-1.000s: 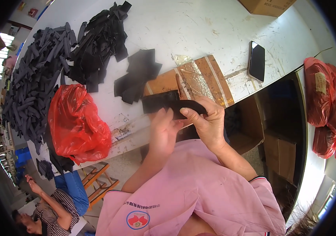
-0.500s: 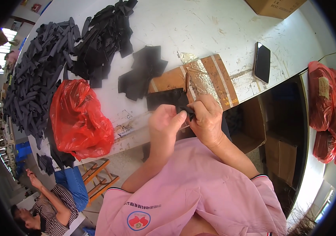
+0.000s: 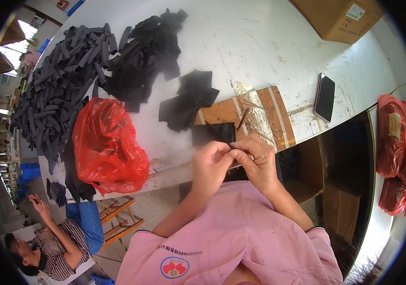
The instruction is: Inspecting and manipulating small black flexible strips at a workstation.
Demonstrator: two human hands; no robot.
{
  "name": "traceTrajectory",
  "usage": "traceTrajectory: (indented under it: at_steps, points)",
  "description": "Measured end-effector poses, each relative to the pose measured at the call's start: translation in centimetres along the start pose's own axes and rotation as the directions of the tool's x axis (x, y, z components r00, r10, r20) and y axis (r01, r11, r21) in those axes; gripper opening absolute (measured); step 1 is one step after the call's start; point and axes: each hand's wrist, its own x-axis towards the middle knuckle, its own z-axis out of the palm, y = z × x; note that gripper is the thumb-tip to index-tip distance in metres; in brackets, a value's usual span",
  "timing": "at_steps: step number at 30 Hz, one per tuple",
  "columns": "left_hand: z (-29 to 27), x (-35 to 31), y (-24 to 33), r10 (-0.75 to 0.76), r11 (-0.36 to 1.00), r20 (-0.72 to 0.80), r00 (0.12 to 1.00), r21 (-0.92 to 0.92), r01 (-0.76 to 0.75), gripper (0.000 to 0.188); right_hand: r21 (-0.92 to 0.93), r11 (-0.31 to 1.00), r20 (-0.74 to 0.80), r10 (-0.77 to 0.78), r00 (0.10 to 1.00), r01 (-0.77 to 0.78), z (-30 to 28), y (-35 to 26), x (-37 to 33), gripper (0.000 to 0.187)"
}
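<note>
At the table's front edge my left hand [image 3: 212, 164] and my right hand [image 3: 258, 161] meet, fingertips pinched together. Between them is a small black fabric piece [image 3: 232, 146], mostly covered by the fingers. Just beyond, a flat black piece [image 3: 214, 133] lies partly on a taped cardboard sheet [image 3: 279, 111]. A thin brown stick-like tool [image 3: 243, 117] rests on that sheet. Farther left, several overlapping black fabric pieces [image 3: 188, 100] lie loose on the white table.
Heaps of dark rolled strips [image 3: 62, 80] and black pieces [image 3: 141, 61] cover the far left. A red plastic bag [image 3: 110, 147] sits nearer. At right are a phone [image 3: 325, 97], a carton [image 3: 338, 19] and red bags [image 3: 395, 142]. Another person [image 3: 60, 242] sits lower left.
The whole view has shifted, so the table things appear lower and farther right. My hands have drawn closer together, and the black piece between them shows less than before.
</note>
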Motion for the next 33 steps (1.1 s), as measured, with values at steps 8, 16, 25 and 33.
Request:
traceTrajectory:
  at_steps: [8,16,25,33]
  points:
    - [-0.1,-0.4,-1.6,0.42,0.814,-0.216,0.881,0.519,-0.261,0.008,-0.35,0.928,0.028,-0.129,0.991,0.131,1.9,1.0,-0.4,0.01]
    - [-2.5,1.0,1.2,-0.26,0.532,0.363,0.895,-0.72,0.446,0.023,0.264,0.927,-0.031,0.283,0.959,-0.265,1.6,1.4,-0.3,0.004]
    - [-0.7,1.1,-1.3,0.283,0.952,-0.262,0.923,0.193,-0.238,0.02,0.739,0.352,0.41,0.441,0.798,-0.574,2.0,0.6,0.0,0.014]
    - [-2.8,0.2,2.6,-0.169,0.684,0.364,0.916,-0.625,0.375,0.039,0.671,0.603,0.299,0.312,0.902,-0.431,0.6,-0.4,-0.2,0.019]
